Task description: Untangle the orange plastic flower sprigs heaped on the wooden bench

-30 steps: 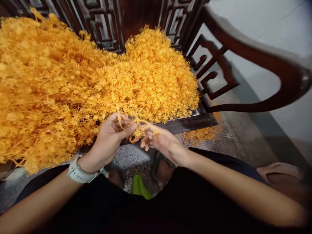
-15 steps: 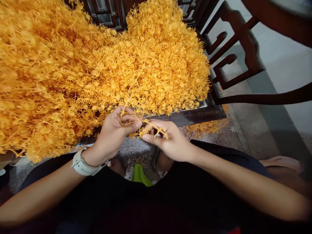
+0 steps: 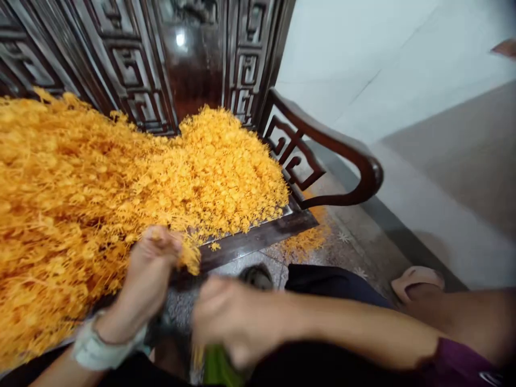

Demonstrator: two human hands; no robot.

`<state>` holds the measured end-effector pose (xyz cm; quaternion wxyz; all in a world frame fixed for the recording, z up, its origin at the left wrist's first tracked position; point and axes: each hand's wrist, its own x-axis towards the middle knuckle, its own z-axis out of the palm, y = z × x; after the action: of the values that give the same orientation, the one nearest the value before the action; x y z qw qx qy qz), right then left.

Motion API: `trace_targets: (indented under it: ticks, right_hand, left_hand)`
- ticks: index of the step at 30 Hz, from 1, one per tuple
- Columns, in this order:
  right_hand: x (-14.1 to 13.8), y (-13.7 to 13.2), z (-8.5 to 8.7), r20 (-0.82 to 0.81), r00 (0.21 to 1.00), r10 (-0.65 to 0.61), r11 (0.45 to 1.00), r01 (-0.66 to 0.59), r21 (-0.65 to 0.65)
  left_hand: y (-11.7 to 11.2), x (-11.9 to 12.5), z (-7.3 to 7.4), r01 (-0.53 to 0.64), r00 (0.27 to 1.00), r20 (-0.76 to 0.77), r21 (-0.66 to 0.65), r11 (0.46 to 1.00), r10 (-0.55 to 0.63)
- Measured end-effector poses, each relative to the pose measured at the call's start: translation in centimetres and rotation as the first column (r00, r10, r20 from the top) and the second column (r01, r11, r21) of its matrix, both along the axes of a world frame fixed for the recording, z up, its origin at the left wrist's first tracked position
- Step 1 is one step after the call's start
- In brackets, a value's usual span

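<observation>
A large heap of yellow-orange plastic flower pieces (image 3: 217,166) on thin stems covers the bench at left and centre. My left hand (image 3: 151,263), with a pale watch (image 3: 100,344) on its wrist, is closed at the heap's front edge. A small bunch of yellow plastic flowers (image 3: 189,255) sticks out to the right of its fingers. Lower and to the right, my right hand (image 3: 237,317) is curled closed and smeared by motion. Under its fingers shows a blurred yellowish streak (image 3: 197,355), too unclear to name. The two hands are apart.
The dark carved wooden bench (image 3: 258,231) has a tall back (image 3: 197,70) and a curved armrest (image 3: 355,161) at right. Loose yellow bits (image 3: 306,239) lie on the floor. Something green (image 3: 220,365) is below my right hand. A pale slipper (image 3: 419,277) shows at right.
My hands, together before with a yellow stem between them, have separated. The left closes on a flower bunch; the right has come down toward me. The view has swung up and right.
</observation>
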<state>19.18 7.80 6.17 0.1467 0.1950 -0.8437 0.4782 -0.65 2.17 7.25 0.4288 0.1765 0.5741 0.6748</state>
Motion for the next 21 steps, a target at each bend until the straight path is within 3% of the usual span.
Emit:
trace_targets:
  ticks: [2, 4, 6, 7, 8, 9, 10, 12, 13, 15, 16, 17, 19, 21]
  right_hand:
    - [-0.5, -1.6, -0.4, 0.113, 0.942, 0.317, 0.948, -0.316, -0.022]
    - [-1.3, -2.1, -0.3, 0.277, 0.844, 0.459, 0.887, -0.452, -0.092]
    - [-2.0, -0.8, 0.8, 0.421, 0.738, 0.528, 0.849, -0.451, -0.275]
    - [-2.2, 0.3, 1.8, 0.431, 0.705, 0.564, 0.812, -0.380, -0.442]
    - [-2.3, 1.6, 2.8, 0.402, 0.711, 0.577, 0.742, -0.251, -0.622]
    - [-2.2, 3.0, 3.9, 0.353, 0.757, 0.550, 0.631, -0.099, -0.769]
    - [-2.1, 4.2, 4.8, 0.296, 0.832, 0.470, 0.484, 0.038, -0.874]
    - [-1.7, 5.9, 6.0, 0.245, 0.952, 0.182, 0.162, 0.217, -0.963]
    - [-1.5, 6.2, 6.2, 0.262, 0.963, 0.062, 0.020, 0.262, -0.965]
    - [-1.3, 6.0, 5.7, 0.369, 0.929, -0.022, -0.179, 0.359, -0.916]
    - [-1.3, 5.5, 5.2, 0.438, 0.899, -0.007, -0.212, 0.427, -0.879]
    - [-1.3, 5.0, 4.6, 0.500, 0.866, 0.026, -0.180, 0.496, -0.849]
    - [-1.4, 4.0, 3.4, 0.587, 0.809, 0.018, -0.035, 0.587, -0.809]
    - [-1.5, 3.4, 2.7, 0.622, 0.773, -0.125, 0.136, 0.635, -0.761]
  left_hand:
    - [1.4, -2.6, 0.3, -0.120, 0.991, -0.043, 0.105, 0.987, 0.125]
    - [2.5, -4.1, 0.9, -0.140, 0.987, -0.061, 0.159, 0.977, 0.151]
    - [3.0, -4.3, 1.6, -0.114, 0.989, -0.077, 0.171, 0.979, 0.129]
    - [3.0, -3.9, 1.9, -0.101, 0.990, -0.077, 0.167, 0.981, 0.115]
    - [3.0, -3.5, 2.1, -0.093, 0.992, -0.069, 0.159, 0.983, 0.105]
    - [2.9, -3.1, 2.2, -0.085, 0.994, -0.056, 0.150, 0.985, 0.095]
    - [2.8, -2.8, 2.2, -0.076, 0.996, -0.040, 0.144, 0.987, 0.082]
    - [2.6, -2.4, 2.2, -0.057, 0.998, -0.015, 0.133, 0.990, 0.059]
    - [2.5, -2.3, 2.1, -0.048, 0.999, -0.006, 0.124, 0.991, 0.049]
    - [2.4, -2.1, 2.0, -0.029, 1.000, 0.011, 0.094, 0.995, 0.028]
    - [2.3, -1.9, 1.9, -0.015, 1.000, 0.018, 0.081, 0.997, 0.013]
    - [2.1, -1.6, 1.9, 0.004, 1.000, 0.019, 0.073, 0.997, -0.006]
    - [1.7, -1.0, 2.0, 0.057, 0.998, 0.009, 0.084, 0.995, -0.058]
    - [1.2, -0.3, 2.4, 0.112, 0.994, -0.009, 0.125, 0.986, -0.112]
